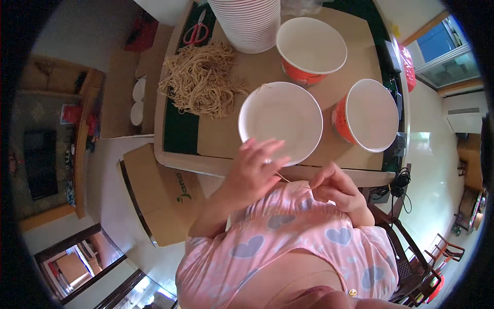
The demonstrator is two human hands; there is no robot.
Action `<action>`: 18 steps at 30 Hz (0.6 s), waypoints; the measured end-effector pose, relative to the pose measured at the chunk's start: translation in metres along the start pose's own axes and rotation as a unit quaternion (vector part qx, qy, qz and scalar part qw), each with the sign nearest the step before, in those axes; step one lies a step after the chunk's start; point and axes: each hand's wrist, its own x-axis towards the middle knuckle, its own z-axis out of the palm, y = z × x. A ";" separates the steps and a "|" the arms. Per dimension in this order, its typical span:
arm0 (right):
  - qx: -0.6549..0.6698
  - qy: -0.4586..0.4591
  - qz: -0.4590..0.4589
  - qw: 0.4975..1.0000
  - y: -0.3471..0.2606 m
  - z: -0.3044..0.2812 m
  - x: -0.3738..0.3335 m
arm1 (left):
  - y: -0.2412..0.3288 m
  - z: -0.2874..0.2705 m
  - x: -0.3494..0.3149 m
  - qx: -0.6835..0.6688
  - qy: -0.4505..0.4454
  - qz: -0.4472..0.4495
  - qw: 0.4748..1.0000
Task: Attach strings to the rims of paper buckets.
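Note:
My left hand point(252, 172) is over the front rim of a white paper bowl point(288, 121), its fingers spread and a little blurred. A thin tan string point(284, 178) runs from near that hand toward my right hand point(337, 189). The right hand is closed, fingers curled and thumb pressed in, with the string at its fingertips. A short bit of string lies over the bowl's far rim. Beyond it and to the left sits a loose heap of tan string point(203, 80). Whether the left fingers touch the string cannot be made out.
Two more paper bowls with orange-red outsides stand behind point(311, 46) and to the right point(373, 116). A tall stack of paper bowls point(247, 23) and red-handled scissors point(197, 32) are at the back. Cardboard point(221, 136) covers the table. Cables point(395, 184) hang at the right edge.

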 end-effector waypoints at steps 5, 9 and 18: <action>-0.071 0.074 -0.081 0.991 -0.008 0.017 0.007 | -0.003 0.031 0.018 -0.061 -0.063 -0.063 0.994; -0.114 0.248 -0.019 0.962 0.010 -0.012 0.038 | -0.005 0.025 0.036 -0.104 -0.007 -0.145 0.984; -0.155 0.261 -0.110 0.946 0.044 -0.044 0.070 | -0.001 0.022 0.049 -0.198 -0.024 -0.217 0.955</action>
